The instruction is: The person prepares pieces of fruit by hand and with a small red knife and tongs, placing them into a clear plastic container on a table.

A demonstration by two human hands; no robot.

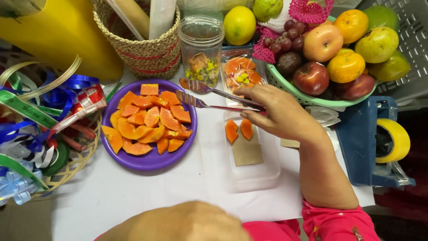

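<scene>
Open white tabletop (147, 192) in front of the purple plate of papaya (149, 161) and left of the clear plastic tray (254, 172). Hemmed in on the left by the ribbon basket (73, 166), behind by the woven basket (145, 53) and glass jar (201, 44), on the right by the green fruit basket (285, 85) and blue tape dispenser (363, 138). Narrow gap between plate and tray, spanned by tongs (209, 96).
</scene>
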